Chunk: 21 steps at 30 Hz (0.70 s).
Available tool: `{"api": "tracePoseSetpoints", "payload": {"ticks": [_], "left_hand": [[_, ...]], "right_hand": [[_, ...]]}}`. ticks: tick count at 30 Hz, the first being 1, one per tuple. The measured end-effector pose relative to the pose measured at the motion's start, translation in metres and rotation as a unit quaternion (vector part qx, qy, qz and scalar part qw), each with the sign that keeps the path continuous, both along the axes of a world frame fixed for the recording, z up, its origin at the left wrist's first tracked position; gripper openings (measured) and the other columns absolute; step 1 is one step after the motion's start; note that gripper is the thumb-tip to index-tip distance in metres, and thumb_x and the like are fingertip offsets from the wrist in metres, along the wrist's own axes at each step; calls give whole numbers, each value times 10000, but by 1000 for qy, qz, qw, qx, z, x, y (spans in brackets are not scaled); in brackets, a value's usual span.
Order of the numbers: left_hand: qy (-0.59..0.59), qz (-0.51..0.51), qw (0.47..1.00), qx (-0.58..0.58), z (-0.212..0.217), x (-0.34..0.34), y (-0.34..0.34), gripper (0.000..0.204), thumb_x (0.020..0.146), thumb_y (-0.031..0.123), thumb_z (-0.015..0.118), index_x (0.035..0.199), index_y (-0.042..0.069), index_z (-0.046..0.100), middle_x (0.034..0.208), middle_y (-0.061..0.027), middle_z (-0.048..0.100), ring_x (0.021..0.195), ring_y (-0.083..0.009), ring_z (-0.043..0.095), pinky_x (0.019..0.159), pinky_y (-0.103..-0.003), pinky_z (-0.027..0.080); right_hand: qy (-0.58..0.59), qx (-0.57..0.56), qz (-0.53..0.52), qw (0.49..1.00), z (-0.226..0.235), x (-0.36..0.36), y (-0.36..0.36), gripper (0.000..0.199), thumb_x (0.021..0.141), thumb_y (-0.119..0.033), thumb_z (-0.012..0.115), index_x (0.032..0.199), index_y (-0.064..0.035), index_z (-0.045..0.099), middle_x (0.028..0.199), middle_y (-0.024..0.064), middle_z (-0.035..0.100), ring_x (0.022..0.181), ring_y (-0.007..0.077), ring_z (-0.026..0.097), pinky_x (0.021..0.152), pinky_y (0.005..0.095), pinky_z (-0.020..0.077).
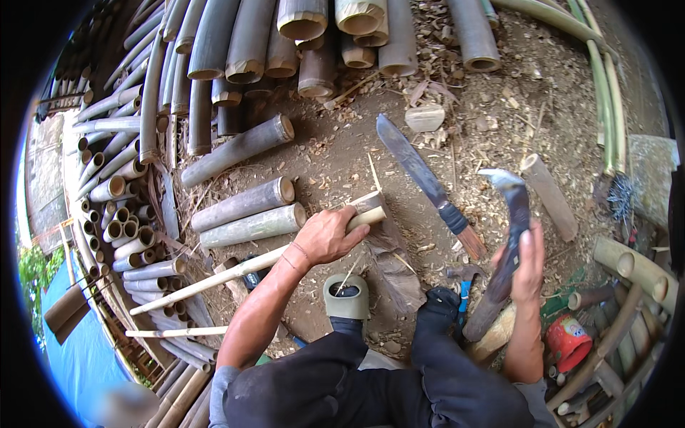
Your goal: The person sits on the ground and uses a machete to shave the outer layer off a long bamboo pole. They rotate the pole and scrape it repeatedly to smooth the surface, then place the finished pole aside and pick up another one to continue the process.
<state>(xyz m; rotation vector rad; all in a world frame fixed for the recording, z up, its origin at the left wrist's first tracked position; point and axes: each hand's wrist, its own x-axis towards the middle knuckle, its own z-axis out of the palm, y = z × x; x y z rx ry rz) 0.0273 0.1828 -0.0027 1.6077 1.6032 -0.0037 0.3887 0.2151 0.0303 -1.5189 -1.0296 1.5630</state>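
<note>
My left hand (325,235) is closed around a thin, pale split bamboo pole (250,265) near its cut end. The pole slants down to the left, under my forearm. A flat brown slab of wood (396,267) lies just below that end, in front of my feet. My right hand (526,264) grips a billhook (515,207) with a hooked, shiny tip and a long dark handle. The billhook stands nearly upright, its hook toward the left, apart from the bamboo. Its lower handle reaches down beside my right leg. Some fingers are hidden behind the handle.
A machete (417,164) and a blue-handled hammer (464,292) lie on the chip-strewn ground. Short bamboo lengths (246,203) lie at the left, before stacked bamboo (300,21). At the right are a loose bamboo piece (549,196) and a red container (569,344).
</note>
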Motion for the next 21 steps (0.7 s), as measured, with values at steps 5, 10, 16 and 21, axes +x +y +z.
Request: {"api": "tracePoseSetpoints", "payload": {"ticks": [5, 10, 16, 21], "left_hand": [[44, 48, 998, 17, -2, 5, -2, 367, 887, 378, 655, 1021, 49, 567, 754, -200, 672, 723, -394, 670, 669, -493, 520], [88, 71, 994, 15, 4, 23, -12, 517, 833, 503, 695, 1048, 55, 551, 777, -178, 684, 729, -376, 683, 644, -468, 526], [54, 76, 989, 110, 1, 31, -15, 807, 658, 786, 692, 977, 48, 629, 811, -119, 668, 770, -310, 693, 640, -412, 533], [50, 87, 990, 101, -1, 30, -17, 771, 699, 760, 684, 976, 42, 624, 800, -120, 657, 784, -311, 688, 641, -407, 528]], "right_hand": [[193, -118, 24, 974, -37, -63, -26, 308, 1032, -214, 511, 1246, 1, 464, 897, 117, 639, 637, 169, 658, 556, 285, 568], [219, -301, 100, 923, -44, -79, -23, 503, 1048, -284, 465, 1454, -8, 353, 946, 89, 604, 668, 136, 620, 583, 258, 532], [-79, -103, 350, 928, -46, -97, -19, 518, 1014, -440, 501, 1276, 6, 497, 868, 219, 665, 812, 348, 684, 686, 427, 523], [-100, -56, 379, 918, -46, -104, -24, 495, 1007, -429, 518, 1249, 1, 496, 941, 311, 654, 929, 495, 639, 761, 507, 501]]}}
